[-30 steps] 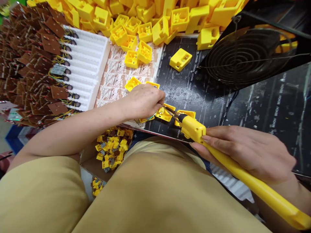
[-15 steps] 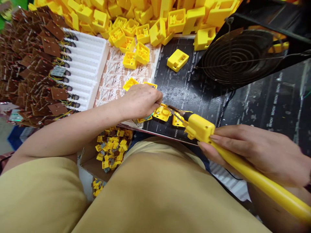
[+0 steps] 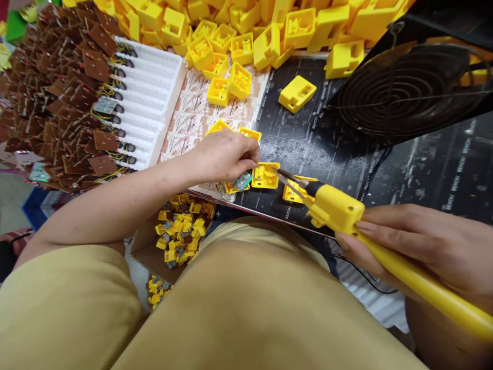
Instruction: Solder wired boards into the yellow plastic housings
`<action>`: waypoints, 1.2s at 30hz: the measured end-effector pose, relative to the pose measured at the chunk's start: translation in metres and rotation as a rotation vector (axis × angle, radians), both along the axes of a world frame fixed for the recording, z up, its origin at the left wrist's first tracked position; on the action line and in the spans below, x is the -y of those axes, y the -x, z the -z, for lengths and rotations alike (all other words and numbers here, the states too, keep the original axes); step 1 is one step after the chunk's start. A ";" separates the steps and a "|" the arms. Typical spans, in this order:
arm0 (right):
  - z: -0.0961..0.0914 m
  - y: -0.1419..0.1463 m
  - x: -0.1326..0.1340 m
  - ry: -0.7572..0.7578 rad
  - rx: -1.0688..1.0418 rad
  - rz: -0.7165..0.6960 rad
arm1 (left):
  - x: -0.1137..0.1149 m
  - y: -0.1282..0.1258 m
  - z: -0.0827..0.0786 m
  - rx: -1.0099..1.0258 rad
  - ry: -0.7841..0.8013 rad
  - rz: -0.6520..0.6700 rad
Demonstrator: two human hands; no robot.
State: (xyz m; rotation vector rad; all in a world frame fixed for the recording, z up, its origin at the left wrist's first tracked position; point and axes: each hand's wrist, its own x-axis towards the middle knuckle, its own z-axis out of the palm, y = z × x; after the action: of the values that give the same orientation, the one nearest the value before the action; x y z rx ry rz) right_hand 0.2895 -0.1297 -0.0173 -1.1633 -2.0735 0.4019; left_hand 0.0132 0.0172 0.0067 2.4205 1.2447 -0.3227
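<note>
My right hand [image 3: 416,246] grips a yellow soldering iron [image 3: 341,208] with a thin tube beside its tip. The tip reaches over the right side of a small open yellow housing [image 3: 265,177] at the bench's front edge. My left hand [image 3: 231,154] is closed, thumb and fingers pinched together just left of that housing; what they hold, if anything, is hidden. Below its fingertips lies a green circuit board [image 3: 242,181] on another yellow housing part. A further housing [image 3: 295,190] sits under the iron. Two more yellow pieces, one of them a housing [image 3: 250,134], lie behind my left hand.
Yellow cases [image 3: 239,82] are heaped along the back. A black fan [image 3: 404,92] stands at the right. At the left, brown circuit boards [image 3: 69,92] pile up against a white foam tray [image 3: 154,92]. A carton [image 3: 148,249] below the bench holds small yellow parts.
The camera view has shifted, so the bench appears further right. More of the green circuit board shows beneath my left fingers. The iron's tip stays at the same housing.
</note>
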 end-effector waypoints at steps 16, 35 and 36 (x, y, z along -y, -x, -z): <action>-0.009 0.013 -0.013 -0.106 0.010 -0.167 | 0.006 -0.014 0.004 -0.124 -0.050 0.141; -0.005 0.012 -0.018 -0.272 0.069 -0.252 | 0.011 -0.015 -0.004 -0.170 -0.087 0.312; -0.005 0.012 -0.016 -0.265 0.072 -0.242 | 0.012 -0.014 -0.004 -0.170 -0.099 0.312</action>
State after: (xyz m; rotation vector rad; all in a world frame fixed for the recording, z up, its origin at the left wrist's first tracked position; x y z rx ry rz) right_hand 0.2780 -0.1134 -0.0125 -0.7855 -2.2584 0.1908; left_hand 0.0276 0.0055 0.0108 2.7233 0.9647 -0.5781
